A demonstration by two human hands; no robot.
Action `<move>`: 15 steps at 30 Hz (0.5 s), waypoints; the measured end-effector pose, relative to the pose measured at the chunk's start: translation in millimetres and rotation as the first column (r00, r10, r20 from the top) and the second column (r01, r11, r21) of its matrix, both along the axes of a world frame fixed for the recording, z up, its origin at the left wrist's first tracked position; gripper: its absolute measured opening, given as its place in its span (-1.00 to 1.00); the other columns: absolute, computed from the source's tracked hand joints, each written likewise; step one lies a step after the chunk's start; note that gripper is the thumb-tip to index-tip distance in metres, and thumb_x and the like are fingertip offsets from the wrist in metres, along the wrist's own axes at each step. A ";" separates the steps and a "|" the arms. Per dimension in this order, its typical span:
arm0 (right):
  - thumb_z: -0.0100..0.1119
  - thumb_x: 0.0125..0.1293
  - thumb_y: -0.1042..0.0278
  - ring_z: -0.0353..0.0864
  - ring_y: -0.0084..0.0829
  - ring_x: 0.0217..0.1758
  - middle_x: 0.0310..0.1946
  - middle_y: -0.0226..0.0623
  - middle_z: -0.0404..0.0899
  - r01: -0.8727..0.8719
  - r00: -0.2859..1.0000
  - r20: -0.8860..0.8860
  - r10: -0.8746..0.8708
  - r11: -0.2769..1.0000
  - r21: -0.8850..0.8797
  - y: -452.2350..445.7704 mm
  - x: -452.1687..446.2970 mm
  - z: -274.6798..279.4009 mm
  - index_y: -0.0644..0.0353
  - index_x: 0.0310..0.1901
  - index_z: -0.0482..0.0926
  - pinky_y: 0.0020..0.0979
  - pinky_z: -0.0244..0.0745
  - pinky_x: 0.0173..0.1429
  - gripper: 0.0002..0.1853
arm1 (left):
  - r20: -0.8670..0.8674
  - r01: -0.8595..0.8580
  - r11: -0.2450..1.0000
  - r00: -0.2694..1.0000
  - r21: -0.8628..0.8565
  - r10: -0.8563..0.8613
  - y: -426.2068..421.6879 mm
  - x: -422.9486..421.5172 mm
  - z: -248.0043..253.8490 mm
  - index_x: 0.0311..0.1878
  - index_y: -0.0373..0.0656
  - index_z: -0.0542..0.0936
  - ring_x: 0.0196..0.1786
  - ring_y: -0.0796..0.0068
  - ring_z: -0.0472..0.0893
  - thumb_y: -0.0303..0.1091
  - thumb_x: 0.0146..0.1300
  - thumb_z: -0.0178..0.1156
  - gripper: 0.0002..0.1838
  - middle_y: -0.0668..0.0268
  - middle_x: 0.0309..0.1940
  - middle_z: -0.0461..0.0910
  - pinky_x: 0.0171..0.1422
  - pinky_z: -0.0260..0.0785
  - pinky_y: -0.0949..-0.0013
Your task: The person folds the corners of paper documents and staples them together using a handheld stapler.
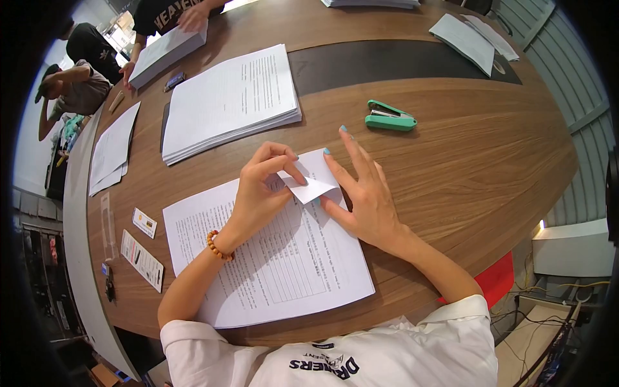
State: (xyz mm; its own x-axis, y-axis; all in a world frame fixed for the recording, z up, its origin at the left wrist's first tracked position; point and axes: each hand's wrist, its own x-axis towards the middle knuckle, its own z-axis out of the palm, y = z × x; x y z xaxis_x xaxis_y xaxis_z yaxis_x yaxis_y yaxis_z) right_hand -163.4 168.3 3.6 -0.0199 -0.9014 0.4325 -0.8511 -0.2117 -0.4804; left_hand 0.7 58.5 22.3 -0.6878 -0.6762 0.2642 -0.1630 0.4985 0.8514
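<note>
A printed sheet of paper (pixel 271 271), seemingly on top of a thin stack, lies on the table in front of me. Its far corner is folded back, and the white flap (pixel 311 187) stands up from the page. My left hand (pixel 261 184), with a beaded bracelet on its wrist, pinches that flap between curled fingers and thumb. On the other side, my right hand (pixel 364 200) has its fingers spread. Its thumb is at the flap's edge, and its fingertips extend past the paper. Beyond the right hand lies a green stapler (pixel 390 119).
A thick stack of printed sheets (pixel 235 103) lies farther back. More papers (pixel 115 151) and small cards (pixel 143 260) are on the left. Another person's hand (pixel 193 18) rests on a paper stack (pixel 169 55). Sheets (pixel 464 40) lie at the far right.
</note>
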 end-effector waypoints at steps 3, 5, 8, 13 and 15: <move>0.27 0.03 0.21 0.07 -0.06 0.38 0.36 0.04 -0.04 0.002 1.000 -0.024 -0.002 1.000 -0.005 -0.5 -0.4 2.3 0.37 0.10 0.42 -0.05 0.07 0.31 -0.40 | -0.016 0.003 1.000 1.000 -0.003 -0.003 -0.6 -0.2 -0.2 -0.52 -0.20 0.60 -0.09 0.46 0.48 -0.72 -0.22 0.23 -0.81 0.34 -0.18 0.45 -0.10 0.40 0.47; 0.27 0.03 0.20 0.07 -0.06 0.38 0.35 0.04 -0.01 0.012 0.999 -0.033 -0.013 1.000 -0.012 -0.3 -0.1 2.5 0.35 0.09 0.44 -0.05 0.08 0.30 -0.41 | -0.016 0.008 1.000 1.000 -0.005 -0.009 -0.6 0.3 0.0 -0.52 -0.19 0.60 -0.08 0.46 0.47 -0.72 -0.22 0.23 -0.81 0.33 -0.17 0.45 -0.10 0.40 0.46; 0.26 0.04 0.21 0.06 -0.06 0.39 0.35 0.04 0.01 0.013 0.999 -0.034 -0.014 1.000 -0.019 -0.4 0.1 2.4 0.31 0.09 0.45 -0.04 0.08 0.30 -0.43 | 0.000 0.012 1.000 1.000 -0.022 -0.012 -1.1 0.5 0.2 -0.52 -0.19 0.60 -0.07 0.45 0.47 -0.72 -0.22 0.24 -0.81 0.33 -0.16 0.46 -0.09 0.40 0.45; 0.26 0.04 0.22 0.05 -0.08 0.40 0.35 0.01 0.02 0.003 0.999 -0.041 -0.003 1.000 -0.002 -0.6 0.4 3.3 0.28 0.08 0.46 -0.04 0.08 0.30 -0.45 | -0.004 0.007 1.000 1.000 -0.016 -0.007 -0.4 0.1 0.9 -0.52 -0.20 0.60 -0.04 0.42 0.47 -0.71 -0.21 0.25 -0.83 0.31 -0.14 0.46 -0.05 0.40 0.44; 0.26 0.05 0.23 0.05 -0.08 0.40 0.35 0.00 0.02 0.000 0.999 -0.035 0.000 1.000 0.004 -0.9 0.2 3.1 0.27 0.08 0.47 -0.04 0.08 0.30 -0.46 | -0.034 0.003 1.000 0.999 -0.026 -0.004 0.0 -1.3 0.2 -0.52 -0.20 0.60 -0.02 0.42 0.47 -0.71 -0.21 0.25 -0.83 0.31 -0.13 0.46 -0.03 0.40 0.44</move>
State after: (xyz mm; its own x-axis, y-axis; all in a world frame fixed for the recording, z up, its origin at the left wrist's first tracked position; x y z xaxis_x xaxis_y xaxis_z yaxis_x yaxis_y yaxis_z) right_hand -163.2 167.4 6.8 -0.0051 -0.9031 0.4294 -0.8674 -0.2096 -0.4512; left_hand -0.7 58.5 22.5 -0.6805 -0.6663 0.3050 -0.1327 0.5213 0.8430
